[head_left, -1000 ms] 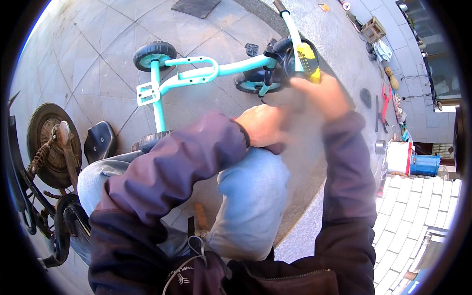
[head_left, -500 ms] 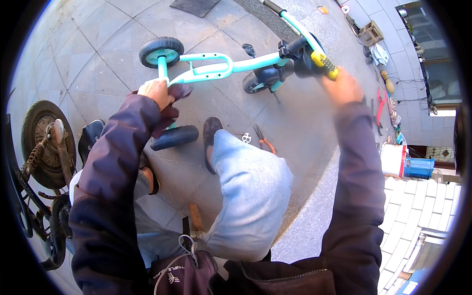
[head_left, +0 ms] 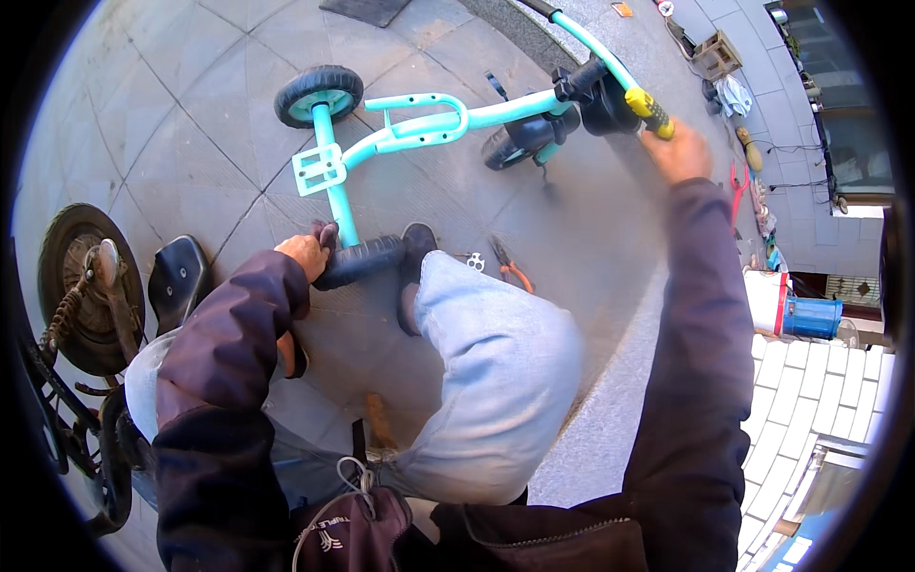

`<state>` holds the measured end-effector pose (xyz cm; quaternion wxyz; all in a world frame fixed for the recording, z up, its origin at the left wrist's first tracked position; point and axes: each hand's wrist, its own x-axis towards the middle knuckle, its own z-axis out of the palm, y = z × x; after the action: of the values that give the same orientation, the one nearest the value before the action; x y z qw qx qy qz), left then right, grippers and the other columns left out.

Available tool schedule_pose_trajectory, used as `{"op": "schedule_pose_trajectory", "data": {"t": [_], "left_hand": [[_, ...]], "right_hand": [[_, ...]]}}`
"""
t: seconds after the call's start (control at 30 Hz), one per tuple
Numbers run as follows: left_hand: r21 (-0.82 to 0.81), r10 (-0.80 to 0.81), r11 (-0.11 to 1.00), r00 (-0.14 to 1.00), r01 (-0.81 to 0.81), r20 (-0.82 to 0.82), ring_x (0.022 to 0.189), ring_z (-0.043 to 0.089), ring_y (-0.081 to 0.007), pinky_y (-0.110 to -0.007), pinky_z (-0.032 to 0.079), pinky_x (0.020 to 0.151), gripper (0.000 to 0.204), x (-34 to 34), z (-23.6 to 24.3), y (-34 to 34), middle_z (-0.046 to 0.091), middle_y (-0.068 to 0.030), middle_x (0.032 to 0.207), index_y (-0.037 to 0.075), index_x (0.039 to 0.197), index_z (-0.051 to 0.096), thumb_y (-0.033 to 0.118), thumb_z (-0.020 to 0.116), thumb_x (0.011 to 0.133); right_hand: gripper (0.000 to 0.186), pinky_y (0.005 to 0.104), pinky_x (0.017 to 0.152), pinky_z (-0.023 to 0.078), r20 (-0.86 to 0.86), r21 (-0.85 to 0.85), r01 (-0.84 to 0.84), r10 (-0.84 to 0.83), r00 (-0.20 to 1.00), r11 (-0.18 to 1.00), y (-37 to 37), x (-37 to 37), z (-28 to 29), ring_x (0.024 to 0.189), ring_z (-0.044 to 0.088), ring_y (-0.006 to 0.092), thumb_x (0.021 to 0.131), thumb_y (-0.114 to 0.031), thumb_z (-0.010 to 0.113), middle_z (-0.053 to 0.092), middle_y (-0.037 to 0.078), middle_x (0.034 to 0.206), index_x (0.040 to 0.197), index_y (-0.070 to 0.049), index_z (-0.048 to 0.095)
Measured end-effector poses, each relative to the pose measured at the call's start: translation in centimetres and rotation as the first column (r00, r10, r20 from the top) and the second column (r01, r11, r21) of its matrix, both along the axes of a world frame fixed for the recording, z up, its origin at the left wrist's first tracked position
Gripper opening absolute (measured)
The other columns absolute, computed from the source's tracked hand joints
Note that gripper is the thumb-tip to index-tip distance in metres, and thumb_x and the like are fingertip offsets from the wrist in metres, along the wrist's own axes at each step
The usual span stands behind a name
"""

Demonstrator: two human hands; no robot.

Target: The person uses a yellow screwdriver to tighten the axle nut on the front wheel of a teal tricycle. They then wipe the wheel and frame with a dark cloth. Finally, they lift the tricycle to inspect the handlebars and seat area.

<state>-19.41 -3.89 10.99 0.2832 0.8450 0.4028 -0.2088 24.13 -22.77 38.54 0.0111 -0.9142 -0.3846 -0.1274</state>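
A turquoise children's tricycle (head_left: 419, 135) stands before me, its seat off the frame. My right hand (head_left: 679, 153) is wrapped round the yellow-and-black handlebar grip (head_left: 648, 110) at its right end. My left hand (head_left: 303, 255) is closed on a dark maroon cloth (head_left: 326, 234), mostly hidden by the fingers. It rests against the near rear wheel (head_left: 360, 262), by the end of the turquoise axle (head_left: 341, 217). Across from it sits the far rear wheel (head_left: 318, 95). Beside the front fork, the front wheel (head_left: 505, 150) is partly covered by a black fender.
On the paving by my knee lie orange-handled pliers (head_left: 511, 265) and a small white holed part (head_left: 476, 261). A black tricycle seat (head_left: 178, 278) lies left, next to a larger wheeled vehicle's tyre (head_left: 88, 286). A blue bucket (head_left: 812, 318) and red-handled tool (head_left: 739, 191) are at right.
My left hand has moved with the cloth from the axle's middle toward me, onto the near wheel. The white-holed turquoise seat bracket is now uncovered. The tricycle has shifted slightly in view.
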Motion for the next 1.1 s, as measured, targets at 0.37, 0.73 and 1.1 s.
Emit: {"op": "schedule_pose_trajectory", "data": {"t": [0.37,0.73,1.1], "left_hand": [[-0.241,-0.084,0.969,0.993,0.061,-0.083,0.1,0.06,-0.0394,-0.043,0.046,0.089,0.043,1.0,1.0,-5.1,0.063,-0.0259,0.103,-0.003,0.101,0.065,0.032,0.053,0.078],[-0.425,-0.261,0.883,0.962,0.202,-0.084,0.101,0.061,-0.035,-0.04,0.046,0.087,0.039,-2.7,-3.3,-11.7,0.065,-0.0224,0.099,-0.001,0.097,0.067,0.031,0.058,0.077],[-0.319,-0.681,0.694,0.733,0.645,0.0,0.097,0.062,-0.0347,-0.041,0.048,0.086,0.035,-0.1,5.4,-13.2,0.065,-0.0211,0.1,0.003,0.097,0.069,0.029,0.056,0.077]], "right_hand": [[0.031,0.0385,0.072,0.05,-0.042,-0.012,-0.154,0.153,0.987,0.988,0.4,3.8,1.0,0.081,0.065,0.0288,0.071,-0.032,0.072,0.068,0.009,0.084,0.101,-0.023,0.068],[0.028,0.0369,0.067,0.051,0.075,0.084,-0.431,0.425,0.902,0.899,1.2,2.1,0.5,0.071,0.066,0.0269,0.072,-0.028,0.073,0.068,0.006,0.078,0.099,-0.023,0.068],[0.036,0.0353,0.073,0.049,0.133,-0.033,-0.6,0.599,0.79,0.799,6.5,0.5,1.3,0.081,0.062,0.0241,0.073,-0.036,0.076,0.064,0.006,0.085,0.103,-0.016,0.068]]}}
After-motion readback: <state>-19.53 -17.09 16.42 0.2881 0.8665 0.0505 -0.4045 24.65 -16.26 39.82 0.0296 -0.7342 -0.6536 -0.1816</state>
